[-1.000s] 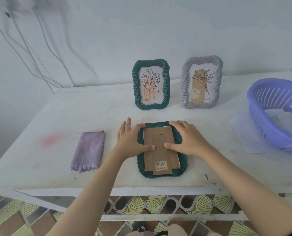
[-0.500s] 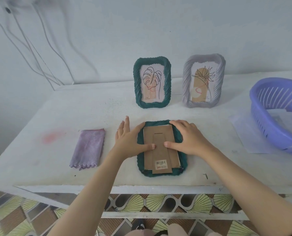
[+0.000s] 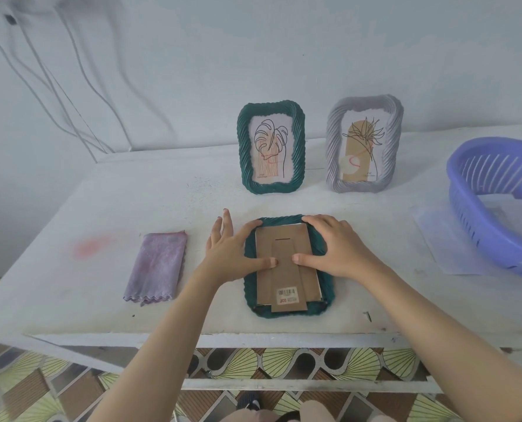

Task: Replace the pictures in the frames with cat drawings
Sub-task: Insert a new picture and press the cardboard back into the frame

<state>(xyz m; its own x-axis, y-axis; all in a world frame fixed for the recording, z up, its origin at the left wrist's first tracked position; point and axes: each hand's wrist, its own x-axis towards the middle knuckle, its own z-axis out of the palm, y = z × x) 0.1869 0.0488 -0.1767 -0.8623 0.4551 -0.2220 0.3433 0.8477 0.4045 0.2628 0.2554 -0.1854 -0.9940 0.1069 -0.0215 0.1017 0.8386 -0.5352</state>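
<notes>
Your left hand (image 3: 227,254) and right hand (image 3: 340,248) have not shifted (flat, nothing grasped). Thumbs press the cardboard backing (image 3: 287,248) of the face-down green frame (image 3: 328,295). Backing remains seated; no picture swapped yet.

Left forearm (image 3: 174,330) and right forearm (image 3: 421,315) reach forward, bare. Left hand (image 3: 232,254) palm down, fingers (image 3: 227,220) straight, spread, thumb pointing right. Right hand (image 3: 339,248) palm down, fingers lightly bent, thumb pointing left. Thumb tips close, apart.
</notes>
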